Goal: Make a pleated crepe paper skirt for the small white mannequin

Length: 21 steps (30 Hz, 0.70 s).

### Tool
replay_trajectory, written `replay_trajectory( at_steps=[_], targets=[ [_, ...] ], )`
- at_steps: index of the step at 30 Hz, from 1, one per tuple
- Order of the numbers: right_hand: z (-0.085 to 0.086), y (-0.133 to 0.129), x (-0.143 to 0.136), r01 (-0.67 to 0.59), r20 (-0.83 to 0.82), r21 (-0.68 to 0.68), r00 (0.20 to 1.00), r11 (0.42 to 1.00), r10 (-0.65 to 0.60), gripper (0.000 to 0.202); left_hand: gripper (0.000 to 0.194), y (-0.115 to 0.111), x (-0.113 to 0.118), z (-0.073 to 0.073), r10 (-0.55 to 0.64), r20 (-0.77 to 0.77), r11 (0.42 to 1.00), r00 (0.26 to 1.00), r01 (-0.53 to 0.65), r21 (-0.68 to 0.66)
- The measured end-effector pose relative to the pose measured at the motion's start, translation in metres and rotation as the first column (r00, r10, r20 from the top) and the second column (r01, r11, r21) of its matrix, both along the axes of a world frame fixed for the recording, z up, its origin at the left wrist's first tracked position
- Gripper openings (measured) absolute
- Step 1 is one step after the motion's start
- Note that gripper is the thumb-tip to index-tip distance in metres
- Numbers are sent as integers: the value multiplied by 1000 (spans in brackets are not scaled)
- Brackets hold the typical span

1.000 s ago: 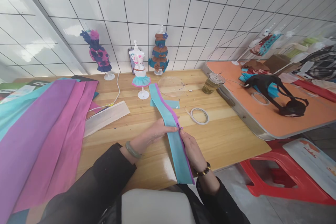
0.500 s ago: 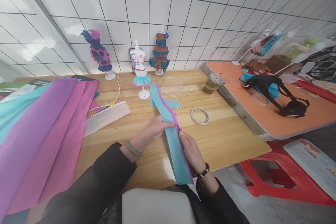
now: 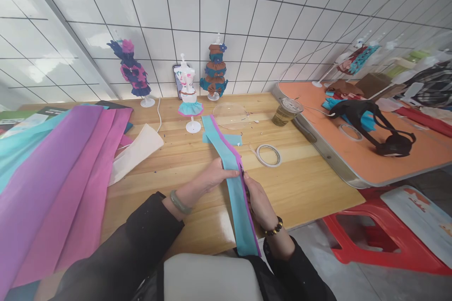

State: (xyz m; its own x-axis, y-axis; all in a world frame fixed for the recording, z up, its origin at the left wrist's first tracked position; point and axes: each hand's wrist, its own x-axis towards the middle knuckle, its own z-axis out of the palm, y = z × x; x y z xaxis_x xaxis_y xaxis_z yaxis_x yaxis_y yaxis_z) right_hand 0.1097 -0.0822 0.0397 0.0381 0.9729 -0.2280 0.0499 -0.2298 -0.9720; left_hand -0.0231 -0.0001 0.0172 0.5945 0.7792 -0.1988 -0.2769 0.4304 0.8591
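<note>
A long turquoise fabric strip (image 3: 232, 188) with a purple edge (image 3: 229, 145) runs from the wooden table down to my lap. My left hand (image 3: 214, 175) pinches the strip near its middle, thumb on top by the purple edge. Against that edge, my right hand (image 3: 259, 200) grips small dark scissors (image 3: 242, 168); only parts of them show, the rest is hidden by the fingers. Under the strip's far part lies a short turquoise piece (image 3: 231, 139). A mini mannequin (image 3: 190, 108) in a turquoise skirt with a pink hem stands beyond.
Purple and pink fabric sheets (image 3: 60, 174) cover the table's left side, beside a pale strip (image 3: 137, 153). A tape roll (image 3: 268, 155) and a lidded cup (image 3: 286, 112) are at right. Two more dressed mannequins stand by the tiled wall. A red stool (image 3: 381, 235) is at lower right.
My hands have shifted slightly along the strip's purple edge, and a small purple bit by the right fingers no longer shows. The pale strip at left has curled up and drawn leftward.
</note>
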Motion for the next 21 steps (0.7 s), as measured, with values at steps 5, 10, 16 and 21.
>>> replay_trajectory(
  at_steps=[5,10,16,21],
  targets=[
    [0,2,1,-1,25,29,1000,1000,1,51,28,-4,1,2,-9,-27,1000,1000,9,13],
    [-1,1,1,2,48,34,999,999,-3,51,27,-4,2,2,-4,-25,1000,1000,5,17],
    [-2,1,0,3,30,43,1000,999,-4,50,26,-5,2,0,0,-26,1000,1000,1,19],
    [-3,2,0,18,21,45,1000,999,-19,49,27,-5,3,0,15,-31,999,999,-14,32]
  ],
)
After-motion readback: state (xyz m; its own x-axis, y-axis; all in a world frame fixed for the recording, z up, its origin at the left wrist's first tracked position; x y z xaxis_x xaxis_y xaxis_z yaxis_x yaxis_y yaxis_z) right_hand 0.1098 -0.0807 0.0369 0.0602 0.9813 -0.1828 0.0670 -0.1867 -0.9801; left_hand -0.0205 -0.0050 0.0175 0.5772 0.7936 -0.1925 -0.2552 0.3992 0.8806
